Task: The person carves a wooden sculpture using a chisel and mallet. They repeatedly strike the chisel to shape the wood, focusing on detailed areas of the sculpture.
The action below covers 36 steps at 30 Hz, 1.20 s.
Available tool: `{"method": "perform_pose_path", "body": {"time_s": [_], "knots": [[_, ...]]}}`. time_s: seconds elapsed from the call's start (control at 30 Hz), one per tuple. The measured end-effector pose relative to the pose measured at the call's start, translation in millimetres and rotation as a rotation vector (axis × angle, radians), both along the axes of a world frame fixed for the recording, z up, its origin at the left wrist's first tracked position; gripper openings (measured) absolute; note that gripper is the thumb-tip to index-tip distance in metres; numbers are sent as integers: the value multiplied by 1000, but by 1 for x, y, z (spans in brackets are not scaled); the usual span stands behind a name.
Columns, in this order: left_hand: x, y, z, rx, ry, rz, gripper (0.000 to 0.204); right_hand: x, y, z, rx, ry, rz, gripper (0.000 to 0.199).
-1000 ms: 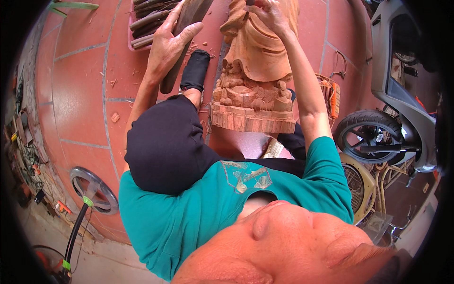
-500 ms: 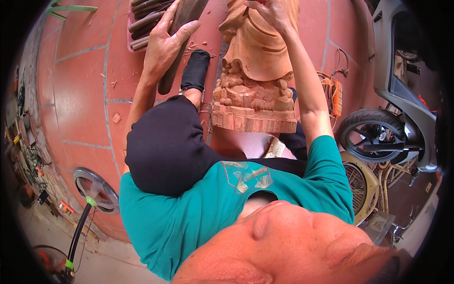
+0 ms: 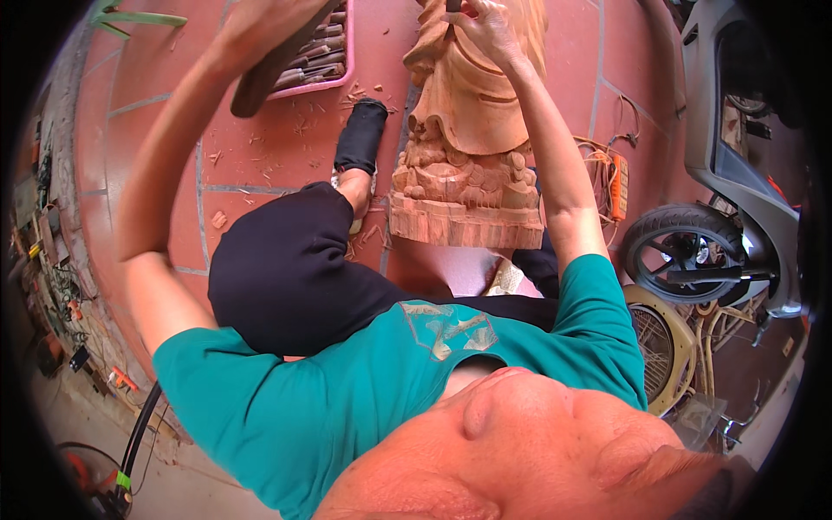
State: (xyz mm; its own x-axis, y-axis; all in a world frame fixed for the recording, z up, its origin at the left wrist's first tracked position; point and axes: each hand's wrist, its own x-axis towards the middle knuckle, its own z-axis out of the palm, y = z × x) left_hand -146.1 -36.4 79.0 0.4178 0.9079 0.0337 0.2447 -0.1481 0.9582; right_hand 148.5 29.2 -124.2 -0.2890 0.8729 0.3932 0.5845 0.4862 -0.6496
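A large reddish wood carving lies in front of me, with draped folds and a rough, blocky base toward my body. My right hand is over its far part, fingers closed on a narrow dark tool that looks like a chisel; the upper edge of the view cuts off most of it. My left hand, partly cut off by the same edge, grips a dark, club-like wooden mallet. The mallet is held apart from the carving, to its left.
A pink tray of wooden-handled tools stands left of the carving. Wood chips litter the red tiles. At right are an orange power strip with cords, a motorbike wheel and a round fan-like frame.
My left arm has swung outward to the left with the mallet, uncovering more of the tool tray. My right hand has stayed nearly in place over the carving.
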Motion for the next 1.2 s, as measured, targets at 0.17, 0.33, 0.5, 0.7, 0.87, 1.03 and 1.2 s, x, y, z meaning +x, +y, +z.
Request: {"method": "perform_pose_path", "body": {"time_s": [0.17,0.33,0.5,0.7,0.87,1.03,1.2], "knots": [[11,31,-8,13,132,-81,58,1,12,-11,-71,74,21,14],[5,41,-76,79,2,-199,63,-5,6,-6,-128,45,16,14],[10,24,-29,-98,279,82,58,2,6,-8,-133,28,-3,12],[13,32,-46,-150,244,57,58,-9,12,-3,-191,75,26,13],[8,37,-49,-149,158,29,61,-5,11,-7,-151,121,41,15],[7,26,-28,-64,75,2,59,-12,16,-3,-220,104,75,18],[-3,52,-75,-17,142,-81,57,-13,12,-1,-285,164,64,18]]}}
